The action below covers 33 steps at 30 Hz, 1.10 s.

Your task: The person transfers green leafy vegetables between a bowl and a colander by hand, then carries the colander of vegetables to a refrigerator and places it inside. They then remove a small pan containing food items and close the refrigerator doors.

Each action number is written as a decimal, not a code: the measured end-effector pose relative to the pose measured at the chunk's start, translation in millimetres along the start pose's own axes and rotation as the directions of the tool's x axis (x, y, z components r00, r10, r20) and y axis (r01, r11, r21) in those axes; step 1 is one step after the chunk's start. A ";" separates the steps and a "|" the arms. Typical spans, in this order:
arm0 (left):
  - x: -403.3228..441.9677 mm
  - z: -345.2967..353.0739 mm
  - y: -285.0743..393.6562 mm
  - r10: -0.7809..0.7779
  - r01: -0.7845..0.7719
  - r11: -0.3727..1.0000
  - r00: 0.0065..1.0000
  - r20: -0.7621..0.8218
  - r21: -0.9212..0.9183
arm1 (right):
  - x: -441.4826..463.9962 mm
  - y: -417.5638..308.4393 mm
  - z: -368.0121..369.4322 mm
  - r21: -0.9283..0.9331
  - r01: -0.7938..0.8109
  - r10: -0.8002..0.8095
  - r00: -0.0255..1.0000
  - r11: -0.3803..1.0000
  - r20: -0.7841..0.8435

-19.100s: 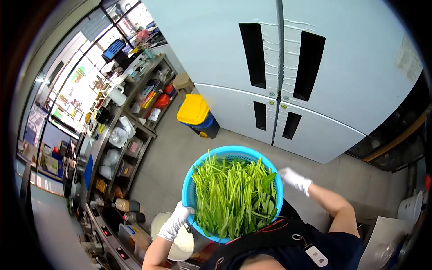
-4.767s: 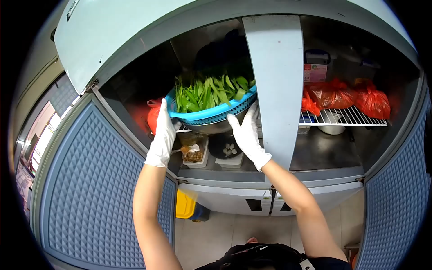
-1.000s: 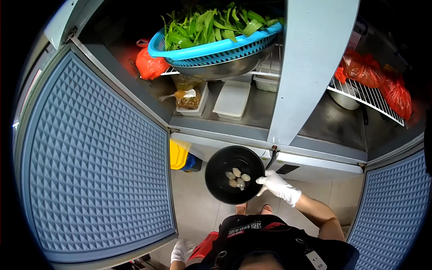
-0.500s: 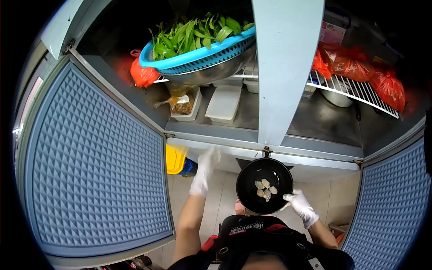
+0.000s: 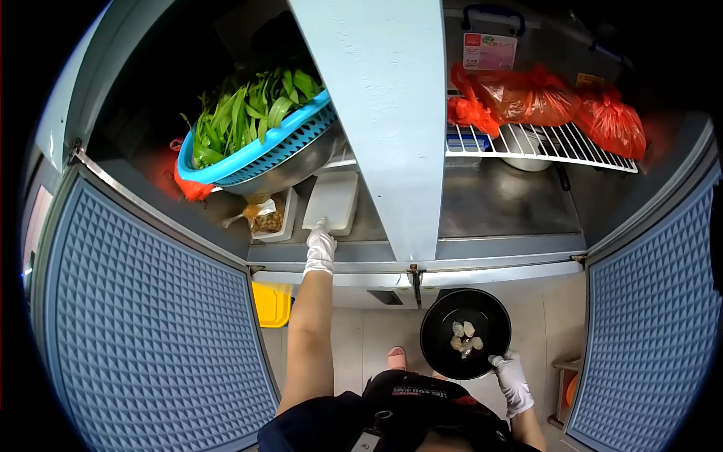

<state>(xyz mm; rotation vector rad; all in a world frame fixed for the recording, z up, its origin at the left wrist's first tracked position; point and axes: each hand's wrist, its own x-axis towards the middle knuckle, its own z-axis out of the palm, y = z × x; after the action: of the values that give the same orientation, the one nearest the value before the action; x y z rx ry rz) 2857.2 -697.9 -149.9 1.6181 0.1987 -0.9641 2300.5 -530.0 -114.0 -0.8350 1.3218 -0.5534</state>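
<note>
My gloved left hand reaches into the left compartment, its stretched fingers at the front edge of a white lidded container. A fingertip touches the lid; the thumb side is hard to make out. My gloved right hand grips the rim of a round black bowl, thumb over the edge, held level outside the cabinet. Several small pale pieces, possibly shellfish meat, lie in the bowl. Left of the lidded container stands a white tub with a bag of brown nuts or beans.
Above the containers sits a blue basket of green leaves over a metal bowl. Red bags lie on the right wire rack. A post divides the compartments. Open doors flank me; a yellow lid is low left.
My left hand has moved from outside the cabinet up to the lidded container. The view has shifted. My right hand still holds the black bowl outside the cabinet.
</note>
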 end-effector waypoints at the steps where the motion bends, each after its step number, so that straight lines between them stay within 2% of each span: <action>1: -18.7 2.1 10.3 -0.016 0.018 0.998 1.000 -0.024 0.065 | 2.2 3.3 -1.5 0.010 0.033 -0.033 0.999 0.999 0.001; 4: -12.7 -0.2 6.3 0.077 -0.074 0.988 0.997 0.018 -0.133 | 6.8 5.0 -0.7 0.038 0.014 -0.014 1.000 0.999 -0.002; 5: -25.0 1.7 6.5 0.079 -0.088 0.979 0.995 -0.055 -0.182 | 7.6 2.7 0.8 0.020 0.009 -0.009 1.000 1.000 -0.003; 8: -34.6 -6.7 -6.2 0.192 -0.203 0.937 0.979 -0.066 -0.283 | 5.7 -6.6 5.8 -0.025 0.002 -0.002 1.000 1.000 -0.010; 9: -34.8 -9.7 -7.3 0.170 -0.197 0.937 0.979 -0.117 -0.289 | 5.1 -9.0 6.9 -0.036 0.002 -0.002 1.000 0.999 -0.006; 12: -37.9 -25.1 -19.0 0.240 -0.236 0.882 0.970 -0.042 -0.408 | 4.9 -12.1 9.2 -0.050 0.015 -0.014 1.000 0.999 0.013; 16: -57.0 -52.5 -36.6 0.237 -0.199 0.918 0.969 0.071 -0.344 | 10.8 -8.4 7.6 -0.099 0.029 -0.024 0.998 0.995 0.054; 17: -63.0 -59.3 -41.9 0.267 -0.193 0.909 0.951 0.158 -0.371 | 13.1 -7.0 7.0 -0.108 0.032 -0.025 0.998 0.994 0.064; 23: -134.7 -101.5 -71.3 0.255 -0.185 0.887 0.960 0.117 -0.422 | 22.2 -7.3 5.7 -0.160 0.080 -0.047 0.979 0.984 0.197; 26: -162.0 -140.2 -103.0 0.260 -0.190 0.870 0.961 0.096 -0.454 | 22.6 -11.7 18.4 -0.061 0.179 -0.161 0.962 0.982 0.220; 29: -197.9 -180.3 -141.7 0.268 -0.195 0.848 0.960 0.080 -0.494 | 22.3 -21.2 21.2 -0.091 0.096 -0.063 0.946 0.991 0.317; 33: -254.3 -231.5 -196.7 0.285 -0.233 0.831 0.958 0.026 -0.506 | 23.2 -32.8 31.9 -0.149 0.085 -0.007 0.888 0.985 0.459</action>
<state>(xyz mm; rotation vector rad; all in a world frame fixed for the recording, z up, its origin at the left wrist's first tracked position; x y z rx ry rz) 2684.9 -341.7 -129.8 1.0797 0.1386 -0.7052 2339.4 -560.8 -101.2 -1.0624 0.9199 -0.2583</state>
